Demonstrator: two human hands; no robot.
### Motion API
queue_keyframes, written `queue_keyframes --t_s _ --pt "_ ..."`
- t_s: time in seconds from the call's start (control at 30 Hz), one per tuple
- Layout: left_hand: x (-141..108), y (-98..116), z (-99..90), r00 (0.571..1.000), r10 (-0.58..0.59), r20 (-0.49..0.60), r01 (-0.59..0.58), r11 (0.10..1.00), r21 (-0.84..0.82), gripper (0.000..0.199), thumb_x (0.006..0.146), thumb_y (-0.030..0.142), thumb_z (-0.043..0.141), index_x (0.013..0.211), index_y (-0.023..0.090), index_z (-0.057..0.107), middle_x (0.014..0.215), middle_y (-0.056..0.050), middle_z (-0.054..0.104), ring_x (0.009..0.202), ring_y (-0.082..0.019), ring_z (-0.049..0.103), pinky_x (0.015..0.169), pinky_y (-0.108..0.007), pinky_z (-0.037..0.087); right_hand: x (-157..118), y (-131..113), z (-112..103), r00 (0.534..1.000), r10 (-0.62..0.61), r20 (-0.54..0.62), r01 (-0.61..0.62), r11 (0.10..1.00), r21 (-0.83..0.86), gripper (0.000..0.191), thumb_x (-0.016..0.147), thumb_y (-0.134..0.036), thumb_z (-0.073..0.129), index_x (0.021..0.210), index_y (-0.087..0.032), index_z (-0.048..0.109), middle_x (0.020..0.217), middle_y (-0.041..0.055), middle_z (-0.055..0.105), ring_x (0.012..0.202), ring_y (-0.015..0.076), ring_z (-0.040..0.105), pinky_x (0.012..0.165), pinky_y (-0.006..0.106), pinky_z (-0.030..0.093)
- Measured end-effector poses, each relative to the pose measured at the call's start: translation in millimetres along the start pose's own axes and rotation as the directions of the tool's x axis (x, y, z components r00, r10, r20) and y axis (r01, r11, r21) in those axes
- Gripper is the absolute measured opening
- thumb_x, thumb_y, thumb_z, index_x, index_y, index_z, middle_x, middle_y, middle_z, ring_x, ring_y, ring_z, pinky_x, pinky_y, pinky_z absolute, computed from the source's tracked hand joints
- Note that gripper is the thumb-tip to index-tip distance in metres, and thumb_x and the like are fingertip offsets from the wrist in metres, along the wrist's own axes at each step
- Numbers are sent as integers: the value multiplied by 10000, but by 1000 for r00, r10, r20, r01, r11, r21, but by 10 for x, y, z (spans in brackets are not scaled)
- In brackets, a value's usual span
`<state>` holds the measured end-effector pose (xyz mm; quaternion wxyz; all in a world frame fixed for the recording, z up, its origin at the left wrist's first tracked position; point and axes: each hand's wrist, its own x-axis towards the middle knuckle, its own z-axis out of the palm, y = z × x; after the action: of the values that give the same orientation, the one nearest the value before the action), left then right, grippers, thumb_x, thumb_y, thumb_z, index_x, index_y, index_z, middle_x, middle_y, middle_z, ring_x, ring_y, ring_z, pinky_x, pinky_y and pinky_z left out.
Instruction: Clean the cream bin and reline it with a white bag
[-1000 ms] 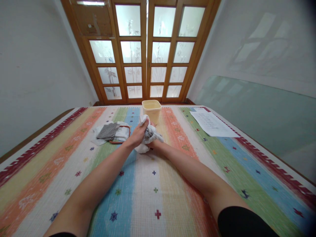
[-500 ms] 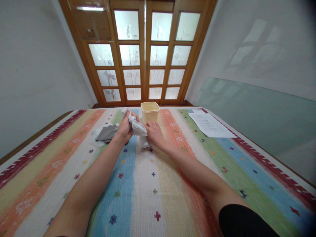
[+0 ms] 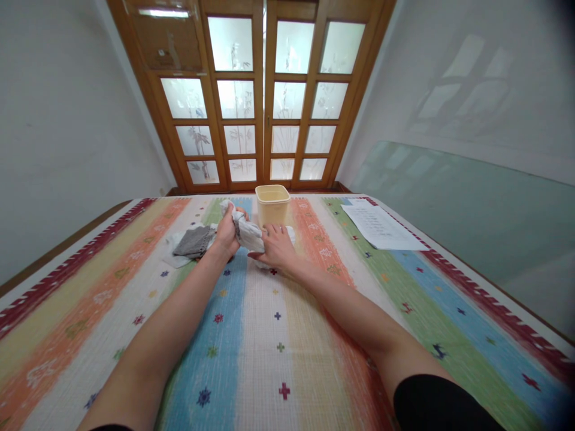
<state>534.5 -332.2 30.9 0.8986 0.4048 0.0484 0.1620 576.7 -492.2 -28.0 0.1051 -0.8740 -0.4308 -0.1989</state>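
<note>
A white cloth, bunched and twisted, stretches between my two hands just in front of a pale yellow square tub. My left hand is wrapped round its left end, and a bit of cloth sticks up above the fingers. My right hand lies over the right part of the cloth, palm down, with its fingers apart and the thumb pointing left. White cloth also shows beyond the right fingertips. Left of my left hand lies a grey cloth on top of white cloth.
A striped, patterned tablecloth covers the table. Printed white sheets lie at the back right. Beyond the table stand wooden doors with frosted panes. A pale green glass panel leans along the right wall.
My right hand has opened from its closed grip and lies flatter on the cloth. Cloth now shows to the right of its fingers. My left hand has barely moved.
</note>
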Motion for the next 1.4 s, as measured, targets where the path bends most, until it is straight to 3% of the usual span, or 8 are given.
queue_keyframes --t_s 0.3,0.5,0.67,0.8,1.03,1.2,1.33,1.4 --pt "12 -45 -35 1000 -5 9 5 1000 -1 570 1033 581 532 630 180 493 569 25 502 443 -83 470 521 -207 474 -57 -32 -61 975 -116 192 123 992 -24 932 694 -767 790 1377 -152 636 1555 244 470 1387 456 416 1075 607 392" --pt "9 -32 -9 1000 -12 -24 12 1000 -6 560 1040 567 525 634 184 483 562 28 497 437 -83 470 503 -201 458 -19 -16 50 982 -105 159 111 993 -29 513 875 -493 729 1266 -164 691 1380 177 609 1259 350 515 1031 506 422" --pt "15 -37 -16 1000 -5 -26 5 1000 -3 550 1073 523 467 643 181 500 568 26 496 447 -84 481 497 -194 452 4 -31 167 987 -96 127 103 993 -52 280 975 -299 610 1191 -164 725 1287 165 649 1222 335 520 991 491 409" --pt "17 -58 -25 1000 6 -13 -6 1000 11 553 1041 563 522 639 183 500 574 27 495 449 -86 481 499 -200 456 -6 -23 200 985 -123 118 130 990 -50 277 1012 -198 504 1169 -160 729 1232 157 674 1207 323 526 989 490 391" --pt "-3 -9 0 1000 11 -27 -11 1000 15 556 1026 595 536 649 188 497 585 25 508 462 -90 481 512 -204 461 43 79 117 987 -138 79 122 977 177 347 874 -343 727 1170 -164 718 1282 133 671 1225 312 541 1080 460 363" --pt "26 -41 -28 993 99 -65 -97 995 38 566 1013 620 547 643 193 517 592 16 519 485 -101 481 528 -214 457 115 51 29 992 -91 -82 120 857 501 604 909 -610 692 1315 -166 640 1317 140 662 1196 296 568 1084 443 392" --pt "22 -104 -29 949 261 -175 -237 961 143 523 999 601 590 673 195 546 596 29 538 501 -98 495 519 -207 421 142 4 29 989 53 -135 57 714 697 460 955 -634 612 1050 -193 707 1024 73 702 978 242 594 909 363 449" --pt "1 -120 -4 934 293 -206 -260 950 173 495 994 584 613 693 194 558 588 38 540 497 -95 492 519 -207 410 152 -8 51 985 132 -114 15 590 807 443 958 -631 596 921 -206 711 901 32 681 883 208 587 824 321 442"
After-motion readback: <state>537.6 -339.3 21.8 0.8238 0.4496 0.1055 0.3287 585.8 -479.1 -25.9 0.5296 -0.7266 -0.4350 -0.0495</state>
